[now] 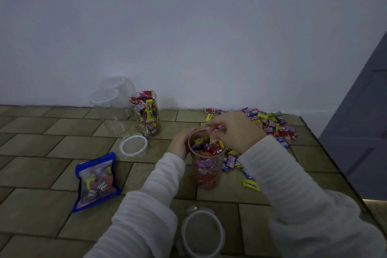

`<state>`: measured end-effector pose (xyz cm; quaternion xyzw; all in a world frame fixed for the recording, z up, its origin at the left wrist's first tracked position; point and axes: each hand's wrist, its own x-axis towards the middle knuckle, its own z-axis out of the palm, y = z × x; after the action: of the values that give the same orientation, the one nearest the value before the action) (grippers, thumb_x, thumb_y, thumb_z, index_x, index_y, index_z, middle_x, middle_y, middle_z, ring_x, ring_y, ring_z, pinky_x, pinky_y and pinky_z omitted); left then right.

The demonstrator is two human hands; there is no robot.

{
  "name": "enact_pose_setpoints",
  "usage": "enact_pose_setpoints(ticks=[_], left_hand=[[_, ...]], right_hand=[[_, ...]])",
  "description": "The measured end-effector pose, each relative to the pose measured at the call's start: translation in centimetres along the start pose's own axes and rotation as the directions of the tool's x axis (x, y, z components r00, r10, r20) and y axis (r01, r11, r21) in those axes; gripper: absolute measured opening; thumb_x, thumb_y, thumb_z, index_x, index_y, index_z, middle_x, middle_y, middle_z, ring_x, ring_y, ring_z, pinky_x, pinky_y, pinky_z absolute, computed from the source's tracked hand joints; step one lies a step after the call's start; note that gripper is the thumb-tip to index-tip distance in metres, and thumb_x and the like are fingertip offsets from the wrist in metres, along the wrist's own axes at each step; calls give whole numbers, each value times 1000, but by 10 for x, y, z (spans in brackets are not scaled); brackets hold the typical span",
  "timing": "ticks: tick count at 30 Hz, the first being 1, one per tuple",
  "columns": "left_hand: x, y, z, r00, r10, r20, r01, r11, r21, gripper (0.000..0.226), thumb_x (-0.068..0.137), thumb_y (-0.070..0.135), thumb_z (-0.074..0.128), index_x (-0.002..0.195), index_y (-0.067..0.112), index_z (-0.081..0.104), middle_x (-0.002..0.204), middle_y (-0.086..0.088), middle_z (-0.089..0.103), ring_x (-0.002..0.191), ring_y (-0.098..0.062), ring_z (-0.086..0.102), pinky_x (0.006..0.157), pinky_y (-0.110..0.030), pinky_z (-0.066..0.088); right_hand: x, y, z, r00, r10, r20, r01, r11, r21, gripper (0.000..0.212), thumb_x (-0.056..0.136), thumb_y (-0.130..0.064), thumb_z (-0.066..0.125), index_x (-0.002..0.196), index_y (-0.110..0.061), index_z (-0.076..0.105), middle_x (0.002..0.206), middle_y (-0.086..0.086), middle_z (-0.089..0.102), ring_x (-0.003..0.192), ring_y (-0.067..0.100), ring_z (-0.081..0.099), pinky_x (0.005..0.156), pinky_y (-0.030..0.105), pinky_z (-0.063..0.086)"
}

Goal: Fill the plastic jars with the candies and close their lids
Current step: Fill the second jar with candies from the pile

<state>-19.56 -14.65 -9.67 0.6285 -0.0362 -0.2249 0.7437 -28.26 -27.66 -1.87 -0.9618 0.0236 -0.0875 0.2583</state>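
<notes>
A clear plastic jar (206, 172) stands in the middle of the tiled table, nearly full of wrapped candies. My left hand (180, 142) grips its upper left side. My right hand (234, 130) hovers over its mouth, fingers curled down at the rim; whether they pinch a candy is unclear. A second jar (147, 115), full of candies and lidless, stands farther back. Loose candies (270, 123) lie in a heap at the right. One lid (133, 144) lies behind the jar at left, another lid (202, 234) lies near me.
Two empty lidded jars (113, 100) stand by the wall at back left. A blue candy bag (97, 180) lies at left. More candies (238, 163) lie right of the held jar. The table's right edge (326, 151) runs diagonally.
</notes>
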Motion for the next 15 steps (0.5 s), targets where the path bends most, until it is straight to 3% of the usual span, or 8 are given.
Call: enact_pose_setpoints(ticks=[3,7,9,11,15], left_hand=[[-5,19,-5,970,241,41,-244,963,117,23,92,9,48,88,15,70,86,-3,74,82,-23,66,73,-33,49],[-26,57,19,915,401,39,-400,891,217,20,94,8,47,94,15,66,89,0,71,72,-12,60,53,-13,41],[-33,66,40,884,457,102,-466,839,280,18,93,8,50,91,18,66,90,2,68,74,-9,57,61,-10,43],[-40,70,63,847,502,175,-528,752,395,17,91,14,55,88,28,65,90,8,67,78,-7,57,71,-16,46],[-40,61,113,836,499,230,-534,639,554,10,87,21,59,93,27,65,89,12,65,77,-7,57,73,-23,50]], right_hand=[[-9,17,-14,993,17,-115,-14,1000,24,26,89,-25,65,114,-19,69,98,-2,69,82,10,62,82,22,49],[-12,51,-18,990,87,-112,-91,995,-32,30,90,-34,63,116,-21,68,94,-4,67,78,5,56,78,18,44],[-12,67,-21,985,136,-102,-139,990,-15,30,89,-33,64,116,-21,67,89,-6,64,80,6,56,80,21,47],[-10,83,-24,980,174,-96,-176,984,-18,29,89,-33,64,115,-21,68,87,-7,63,79,7,57,76,21,45],[-4,125,-30,962,259,-92,-263,965,-28,29,88,-34,65,111,-17,70,92,-3,65,81,10,57,75,23,45]])
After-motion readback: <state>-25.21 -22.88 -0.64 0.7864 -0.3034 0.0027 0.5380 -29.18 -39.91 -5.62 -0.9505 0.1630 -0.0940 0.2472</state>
